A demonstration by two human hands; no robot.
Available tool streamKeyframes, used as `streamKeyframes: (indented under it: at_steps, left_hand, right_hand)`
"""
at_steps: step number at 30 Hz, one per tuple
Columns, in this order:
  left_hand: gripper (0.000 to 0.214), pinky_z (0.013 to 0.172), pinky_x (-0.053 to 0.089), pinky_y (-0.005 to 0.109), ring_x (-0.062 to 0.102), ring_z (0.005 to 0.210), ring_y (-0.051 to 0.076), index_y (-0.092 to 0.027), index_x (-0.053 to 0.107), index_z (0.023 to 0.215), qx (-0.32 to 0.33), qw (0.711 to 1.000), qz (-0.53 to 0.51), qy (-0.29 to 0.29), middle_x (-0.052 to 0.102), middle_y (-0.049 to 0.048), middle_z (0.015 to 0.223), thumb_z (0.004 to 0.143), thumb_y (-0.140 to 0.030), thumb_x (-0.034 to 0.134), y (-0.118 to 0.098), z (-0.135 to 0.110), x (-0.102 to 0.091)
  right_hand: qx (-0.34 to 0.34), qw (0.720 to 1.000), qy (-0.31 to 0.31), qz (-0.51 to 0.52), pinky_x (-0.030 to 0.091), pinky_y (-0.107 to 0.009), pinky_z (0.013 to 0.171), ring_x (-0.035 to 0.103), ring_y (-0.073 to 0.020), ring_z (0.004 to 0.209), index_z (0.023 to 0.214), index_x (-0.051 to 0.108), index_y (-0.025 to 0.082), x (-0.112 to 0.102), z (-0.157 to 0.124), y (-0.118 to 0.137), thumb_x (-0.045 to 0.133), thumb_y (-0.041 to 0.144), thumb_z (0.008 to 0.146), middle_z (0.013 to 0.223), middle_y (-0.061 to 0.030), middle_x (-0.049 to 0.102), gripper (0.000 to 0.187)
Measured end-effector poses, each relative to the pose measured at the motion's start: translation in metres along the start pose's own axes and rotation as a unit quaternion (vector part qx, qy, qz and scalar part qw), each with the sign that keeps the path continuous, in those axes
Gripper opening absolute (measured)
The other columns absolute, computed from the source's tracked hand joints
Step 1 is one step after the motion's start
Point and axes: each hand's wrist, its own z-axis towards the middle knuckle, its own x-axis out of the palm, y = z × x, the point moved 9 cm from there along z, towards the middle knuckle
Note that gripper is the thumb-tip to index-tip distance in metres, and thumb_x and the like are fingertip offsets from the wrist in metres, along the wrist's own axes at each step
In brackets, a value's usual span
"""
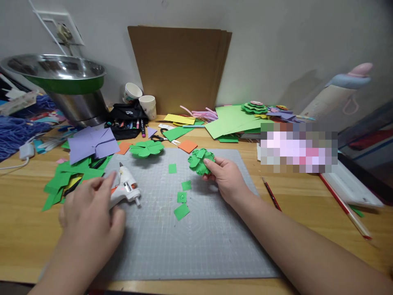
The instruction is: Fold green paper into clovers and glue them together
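In my right hand (229,178) I pinch a crumpled green paper flower (201,161) between thumb and fingers, above the grey cutting mat (147,254). My left hand (90,205), slightly blurred, is by the handle end of a white glue gun (127,184); its index finger is stretched out and its thumb stands apart. The gun's handle is partly hidden by that hand. Between the hands lie several small green paper squares (181,212), one with a clear glue drop (182,197) on it. Farther back sits a flat green paper flower (147,149).
Green scraps (58,180) and purple paper (92,142) are heaped at left, near a metal bowl (73,67). Scissors (166,137), an orange square (188,146) and light green sheets (233,119) lie behind the mat. A red pencil (272,194) lies at right.
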Motion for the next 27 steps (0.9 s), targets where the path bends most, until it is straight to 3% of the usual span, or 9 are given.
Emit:
streamKeyframes:
  at_steps: [1,2,4,6,9,21,27]
  left_hand:
    - [0.043,0.085,0.044,0.054,0.049,0.105,0.037,-0.017,0.049,0.126,0.030,0.998,-0.060,-0.014,0.050,0.0175,0.113,0.084,-0.026,0.043,-0.015,0.004,-0.006]
    - [0.036,0.087,0.044,0.050,0.050,0.106,0.032,-0.020,0.054,0.120,0.070,0.989,-0.133,0.009,0.052,0.0135,0.110,0.086,-0.024,0.043,-0.033,0.008,-0.007]
    - [0.029,0.086,0.046,0.041,0.053,0.102,0.025,-0.025,0.060,0.108,0.137,0.954,-0.236,0.128,0.054,0.0078,0.106,0.087,-0.021,0.042,-0.069,0.016,0.007]
    - [0.022,0.086,0.045,0.039,0.053,0.099,0.024,-0.023,0.065,0.097,0.152,0.934,-0.261,0.192,0.057,0.0066,0.101,0.085,-0.019,0.047,-0.090,0.026,0.018]
    - [0.015,0.084,0.044,0.039,0.052,0.096,0.025,-0.020,0.066,0.089,0.164,0.929,-0.244,0.226,0.058,0.0063,0.095,0.078,-0.018,0.056,-0.105,0.040,0.032]
    - [0.010,0.081,0.043,0.037,0.052,0.093,0.025,-0.020,0.063,0.079,0.161,0.906,-0.252,0.301,0.059,0.0064,0.090,0.073,-0.018,0.055,-0.112,0.045,0.051]
    - [0.014,0.084,0.042,0.038,0.052,0.097,0.025,-0.020,0.063,0.086,0.153,0.919,-0.234,0.279,0.059,0.0063,0.095,0.075,-0.018,0.054,-0.104,0.048,0.044]
  right_hand:
    - [0.001,1.000,0.002,-0.002,0.046,-0.023,0.050,0.055,-0.0098,0.050,0.069,0.068,0.015,0.001,0.000,0.000,0.074,0.042,0.069,0.062,-0.0004,0.064,0.028]
    - [0.002,1.000,0.005,-0.004,0.046,-0.023,0.050,0.055,-0.0098,0.050,0.069,0.068,0.015,0.001,-0.001,0.000,0.074,0.042,0.069,0.062,-0.0003,0.063,0.028]
    - [0.005,1.000,0.006,-0.010,0.046,-0.023,0.050,0.054,-0.0099,0.050,0.069,0.068,0.015,0.002,-0.002,-0.001,0.074,0.043,0.068,0.062,-0.0003,0.063,0.029]
    - [0.005,1.000,0.007,-0.011,0.045,-0.024,0.050,0.054,-0.0103,0.050,0.069,0.069,0.015,0.002,-0.002,0.000,0.074,0.043,0.068,0.061,-0.0005,0.063,0.029]
    - [0.001,1.000,0.006,-0.008,0.045,-0.024,0.050,0.054,-0.0106,0.050,0.071,0.069,0.015,0.003,-0.003,0.002,0.075,0.043,0.068,0.062,-0.0006,0.063,0.028]
    - [0.000,1.000,0.010,-0.006,0.046,-0.024,0.050,0.054,-0.0104,0.051,0.069,0.069,0.015,0.002,0.000,0.000,0.074,0.042,0.069,0.060,0.0001,0.062,0.027]
    - [0.005,1.000,0.009,-0.005,0.045,-0.024,0.050,0.054,-0.0108,0.051,0.070,0.069,0.015,0.002,-0.001,0.000,0.075,0.043,0.068,0.062,-0.0005,0.063,0.028]
